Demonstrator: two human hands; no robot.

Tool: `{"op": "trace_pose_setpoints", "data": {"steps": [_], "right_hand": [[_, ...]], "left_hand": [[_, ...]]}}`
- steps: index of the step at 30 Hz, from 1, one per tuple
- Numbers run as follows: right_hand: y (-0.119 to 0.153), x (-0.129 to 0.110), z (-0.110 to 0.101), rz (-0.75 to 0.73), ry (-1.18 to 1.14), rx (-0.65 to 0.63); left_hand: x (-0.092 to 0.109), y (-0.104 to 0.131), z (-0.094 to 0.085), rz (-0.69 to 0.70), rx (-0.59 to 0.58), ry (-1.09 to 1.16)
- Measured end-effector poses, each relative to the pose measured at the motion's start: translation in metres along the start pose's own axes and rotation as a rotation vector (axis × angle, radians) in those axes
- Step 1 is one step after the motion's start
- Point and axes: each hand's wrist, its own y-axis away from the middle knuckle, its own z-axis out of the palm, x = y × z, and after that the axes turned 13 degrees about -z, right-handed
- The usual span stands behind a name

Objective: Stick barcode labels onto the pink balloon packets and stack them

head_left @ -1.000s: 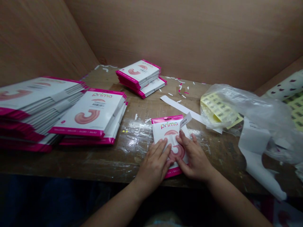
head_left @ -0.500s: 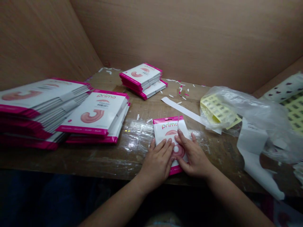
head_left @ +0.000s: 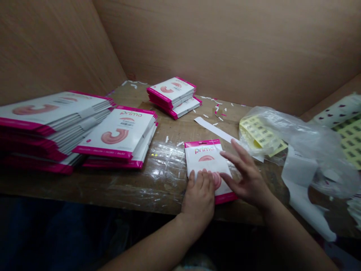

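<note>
A flat white packet with pink ends, printed "prima" with a pink balloon shape (head_left: 203,162), lies on the table near its front edge. My left hand (head_left: 199,192) rests on its lower left part, fingers laid flat over the printed picture. Over the packet's right side, my right hand (head_left: 248,177) is raised with fingers spread and nothing visible in them. A loose white paper strip (head_left: 216,130) lies just beyond the packet.
Tall stacks of like packets (head_left: 56,109) stand at the left, beside a shorter stack (head_left: 118,131). Another small stack (head_left: 173,92) sits at the back. Clear plastic bags (head_left: 293,128), yellow sticker sheets (head_left: 261,131) and backing paper (head_left: 299,169) crowd the right. Wooden panels (head_left: 225,49) enclose the table.
My right hand has lifted off the packet to the right and its fingers have spread. The left hand has slid down slightly and stays on the packet.
</note>
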Motion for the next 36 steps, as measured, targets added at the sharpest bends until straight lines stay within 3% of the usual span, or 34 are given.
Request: {"op": "trace_pose_setpoints", "data": {"steps": [3,7,9,11,17,23,25,28,31,36], "right_hand": [[-0.023,0.003,-0.011,0.177,-0.338,0.133],[-0.037,0.02,0.007,0.718,-0.96,-0.029],[-0.036,0.029,0.019,0.892,-0.995,-0.104],[-0.034,0.032,0.026,0.962,-0.896,-0.112],[-0.034,0.03,0.027,0.973,-0.698,-0.096],[-0.03,0.037,0.034,0.913,-0.621,-0.105],[-0.031,0.037,0.037,0.857,-0.486,-0.159],[-0.036,0.033,0.038,0.693,-0.096,-0.224],[-0.037,0.036,0.028,0.627,0.2,-0.248],[-0.018,0.061,-0.009,0.711,0.326,-0.309]], "left_hand": [[-0.001,0.001,0.001,-0.012,0.006,-0.003],[-0.001,0.002,0.002,-0.014,0.039,-0.005],[-0.001,0.003,0.003,-0.036,0.072,0.021],[0.0,0.004,0.002,-0.065,0.104,0.046],[0.001,0.007,0.001,-0.1,0.096,0.07],[-0.004,-0.001,0.001,-0.009,0.03,0.052],[-0.006,-0.003,0.001,0.017,-0.01,0.081],[-0.008,-0.004,0.002,0.023,-0.019,0.121],[-0.007,-0.003,0.002,0.023,-0.028,0.143],[-0.021,-0.007,-0.007,0.057,-0.064,0.242]]}}
